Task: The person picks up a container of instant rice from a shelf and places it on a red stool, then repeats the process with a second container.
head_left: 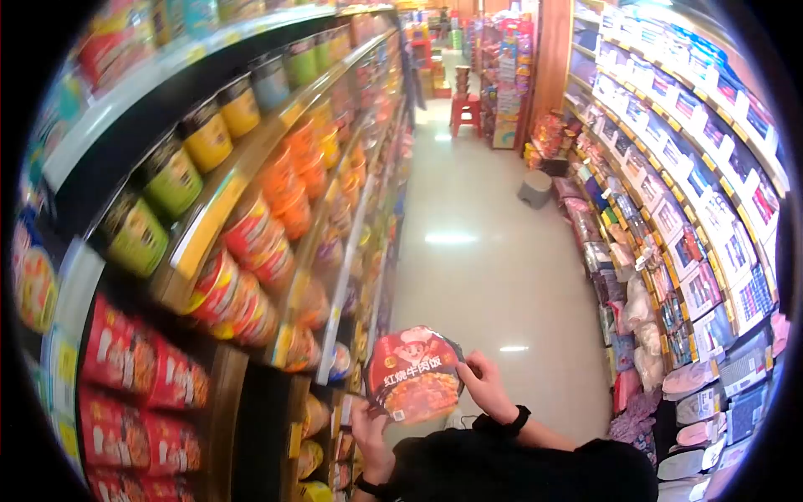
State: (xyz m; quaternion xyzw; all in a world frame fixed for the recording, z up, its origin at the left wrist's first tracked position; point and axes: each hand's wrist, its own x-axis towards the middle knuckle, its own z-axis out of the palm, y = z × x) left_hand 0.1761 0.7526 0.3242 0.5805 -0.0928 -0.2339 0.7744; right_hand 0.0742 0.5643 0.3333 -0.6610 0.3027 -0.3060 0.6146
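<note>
A round red food package (414,374) with a cartoon chef and white characters on its lid is held between both hands over the aisle. My left hand (370,437) grips its lower left edge. My right hand (488,386) holds the right edge, with the thumb against the lid's rim. The lid faces up toward the camera. The fingers under the package are hidden.
Shelves of cups (153,171) and red packages (138,351) line the left side. Packaged goods fill the right-hand shelves (669,159). A red stool (466,113) and a grey stool (535,187) stand farther along the tiled floor (477,276).
</note>
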